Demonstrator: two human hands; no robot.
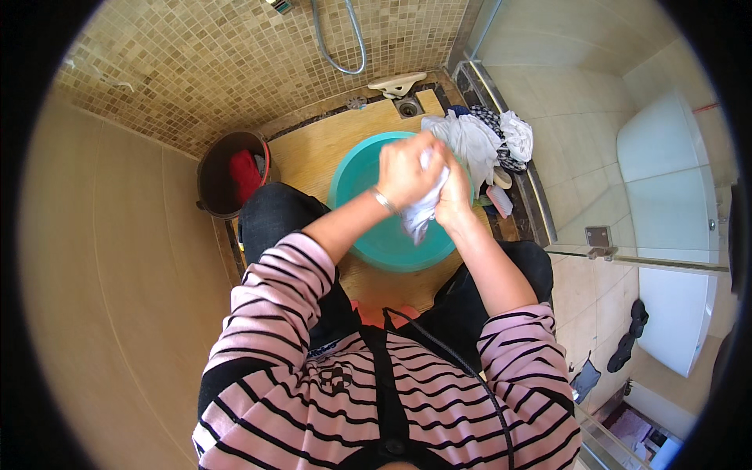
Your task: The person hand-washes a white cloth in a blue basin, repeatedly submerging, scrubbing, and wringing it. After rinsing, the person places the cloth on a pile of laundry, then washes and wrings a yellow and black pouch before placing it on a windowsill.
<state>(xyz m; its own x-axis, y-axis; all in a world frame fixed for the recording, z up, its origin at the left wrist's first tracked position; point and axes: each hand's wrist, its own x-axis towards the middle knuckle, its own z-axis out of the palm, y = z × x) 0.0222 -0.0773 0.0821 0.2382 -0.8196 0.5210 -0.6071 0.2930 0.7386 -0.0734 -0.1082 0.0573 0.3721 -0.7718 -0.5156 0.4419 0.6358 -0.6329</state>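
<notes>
Both hands grip a bunched white cloth (424, 208) above a round turquoise plastic basin (367, 249). My left hand (455, 191) clasps it from the right side. My right hand (408, 167), with a silvery bracelet at its wrist, closes on it from the left; the fingers are slightly blurred. A loose end of the cloth hangs down between my forearms, over the basin. The basin stands on the floor between my knees, and my arms hide part of its inside.
A dark bucket (214, 170) with red fabric (245, 174) stands left. White and patterned laundry (470, 138) is heaped right of the basin, beside a pink scrubbing brush (499, 201). Beyond lie a floor drain (408, 107) and a shower hose (351, 69). A glass door hinge (599, 238) is at right.
</notes>
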